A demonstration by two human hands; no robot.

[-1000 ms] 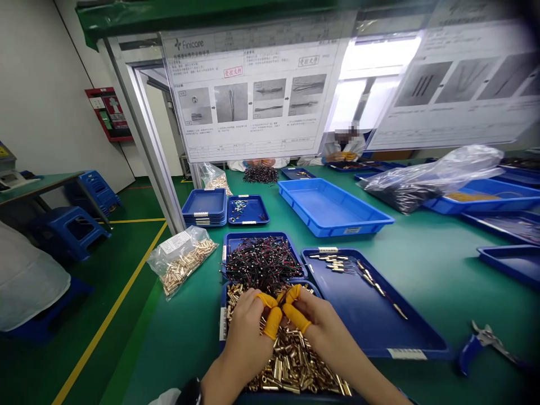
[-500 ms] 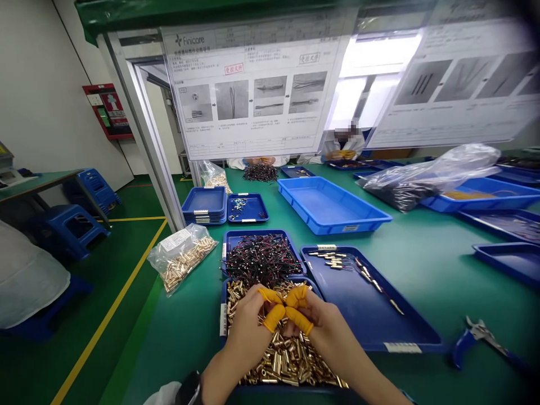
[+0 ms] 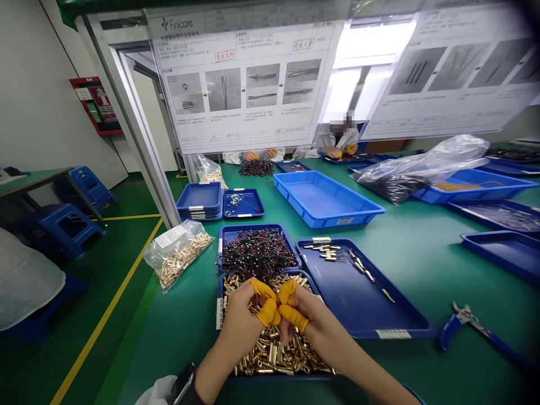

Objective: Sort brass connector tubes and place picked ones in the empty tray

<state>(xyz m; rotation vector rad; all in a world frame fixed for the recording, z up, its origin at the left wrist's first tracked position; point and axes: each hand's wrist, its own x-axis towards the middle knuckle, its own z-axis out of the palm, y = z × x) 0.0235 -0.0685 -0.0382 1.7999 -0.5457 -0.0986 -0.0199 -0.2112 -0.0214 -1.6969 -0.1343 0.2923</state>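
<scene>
My left hand (image 3: 248, 312) and my right hand (image 3: 301, 309) meet fingertip to fingertip over a tray of brass sleeves (image 3: 274, 354). Yellow finger cots cover the thumbs and forefingers, which are pinched closed. Whatever lies between the tips is hidden by them. Just beyond my hands, a tray holds a heap of black and red wire leads (image 3: 257, 253). To the right, a blue tray (image 3: 367, 304) bears several brass sleeves with wires (image 3: 333, 253), and a few more in a slanting line.
Blue-handled pliers (image 3: 464, 318) lie at the right. A bag of brass sleeves (image 3: 179, 256) rests at the left, near stacked trays (image 3: 200, 199). A large blue bin (image 3: 329, 216) stands farther back. Instruction sheets (image 3: 244, 124) hang ahead. Co-workers' gloved hands (image 3: 343, 152) show across the table.
The camera view has shifted slightly, so most things sit a little higher and farther left. My hands stay pinched together over the brass sleeves, with fingertips slightly shifted.
</scene>
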